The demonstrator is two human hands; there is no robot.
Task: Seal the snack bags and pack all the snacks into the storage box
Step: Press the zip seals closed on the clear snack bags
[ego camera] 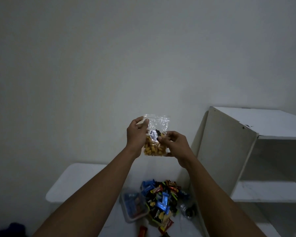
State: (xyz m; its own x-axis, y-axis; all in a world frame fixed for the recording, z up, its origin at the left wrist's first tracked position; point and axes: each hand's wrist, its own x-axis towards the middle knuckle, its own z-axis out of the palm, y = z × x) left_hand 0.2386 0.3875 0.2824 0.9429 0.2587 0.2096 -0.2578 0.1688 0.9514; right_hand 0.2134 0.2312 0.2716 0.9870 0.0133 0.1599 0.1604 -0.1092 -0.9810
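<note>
Gripping a clear snack bag (158, 123) with both hands, up in front of the wall (143, 57), well above the table (79, 182). Pinched at the upper left edge, just under the top strip, by the left hand (137, 134), thumb and fingers curled on the plastic. Pinched at the right side, about mid-height, by the right hand (176, 146), fingers curled round the edge. Held upright between the two grips, top strip up; cannot tell whether zipped shut. Filled in the lower half with orange-brown snack pieces (152, 149), below the left pinch and level with the right palm. Clear and crinkled in the upper half. Marked mid-bag with a white-and-dark patch, too blurred to identify.

Down between the forearms, on the white table: clear storage box (126, 216) with a few blue and red packets inside, touching a loose pile of wrapped snacks (162, 197) on its right. At the pile's right, a small clear bag (188, 210) with dark contents. Near the box at the bottom edge, a red packet (142, 231). Right of the table, a white shelf unit (229, 151).
</note>
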